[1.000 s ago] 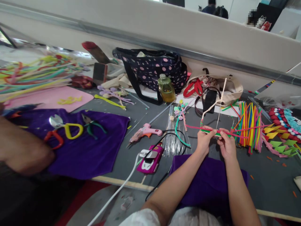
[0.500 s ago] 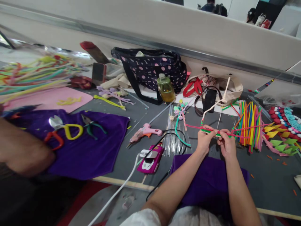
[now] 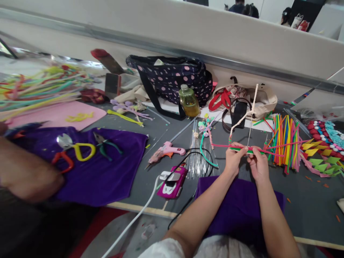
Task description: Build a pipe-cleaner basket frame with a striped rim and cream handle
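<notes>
Both of my hands meet above the dark table. My left hand (image 3: 234,159) pinches the pink and green lower bar of a wrapped wire frame (image 3: 240,121), whose pale twisted arm rises to a tall upright stem. Thin pink strands (image 3: 220,145) stick out sideways past both hands. Close beside the left one, my right hand (image 3: 258,163) is closed with thumb and fingers on the same pink and green bar. A thin pale line runs from the frame's upper joint down to between my fingertips. A folded purple cloth (image 3: 240,204) lies under my forearms.
A pink glue gun (image 3: 168,149), a magenta power strip (image 3: 172,182) and clear glue sticks (image 3: 196,157) lie to the left. Colourful strips (image 3: 286,143) are bundled at right. Behind stand a bottle (image 3: 189,102) and a dotted bag (image 3: 172,79). Another person's arm (image 3: 27,165) rests near scissors (image 3: 73,147).
The frame's upright stem has tipped slightly to the left and toward the upright. My hands keep hold of the bar, and their grip has shifted only a little.
</notes>
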Motion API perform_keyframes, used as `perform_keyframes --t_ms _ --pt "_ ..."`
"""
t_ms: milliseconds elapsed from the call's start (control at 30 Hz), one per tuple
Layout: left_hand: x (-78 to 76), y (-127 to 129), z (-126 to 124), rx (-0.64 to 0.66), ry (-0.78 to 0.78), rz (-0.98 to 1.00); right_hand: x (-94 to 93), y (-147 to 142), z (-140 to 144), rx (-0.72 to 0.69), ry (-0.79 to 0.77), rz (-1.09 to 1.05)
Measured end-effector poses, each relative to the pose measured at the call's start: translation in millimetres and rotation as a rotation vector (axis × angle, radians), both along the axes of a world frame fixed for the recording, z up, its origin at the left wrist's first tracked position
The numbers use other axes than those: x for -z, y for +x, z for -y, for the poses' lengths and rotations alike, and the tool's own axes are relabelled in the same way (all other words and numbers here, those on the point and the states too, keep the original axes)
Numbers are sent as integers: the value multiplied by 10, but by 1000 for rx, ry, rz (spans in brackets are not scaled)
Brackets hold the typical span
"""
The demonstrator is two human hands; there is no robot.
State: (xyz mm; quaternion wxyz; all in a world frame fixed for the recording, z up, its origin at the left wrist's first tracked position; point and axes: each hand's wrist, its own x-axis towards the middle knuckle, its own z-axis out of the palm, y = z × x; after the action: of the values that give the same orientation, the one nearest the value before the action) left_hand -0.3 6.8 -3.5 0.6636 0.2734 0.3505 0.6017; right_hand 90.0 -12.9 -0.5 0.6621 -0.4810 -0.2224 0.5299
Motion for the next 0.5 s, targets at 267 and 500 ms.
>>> perform_keyframes --t_ms 267,500 --pt "84 -67 -97 78 -149 84 55 128 -42 166 -9 73" --pt "69 -26 -56 130 -100 96 65 113 -32 80 -49 57"
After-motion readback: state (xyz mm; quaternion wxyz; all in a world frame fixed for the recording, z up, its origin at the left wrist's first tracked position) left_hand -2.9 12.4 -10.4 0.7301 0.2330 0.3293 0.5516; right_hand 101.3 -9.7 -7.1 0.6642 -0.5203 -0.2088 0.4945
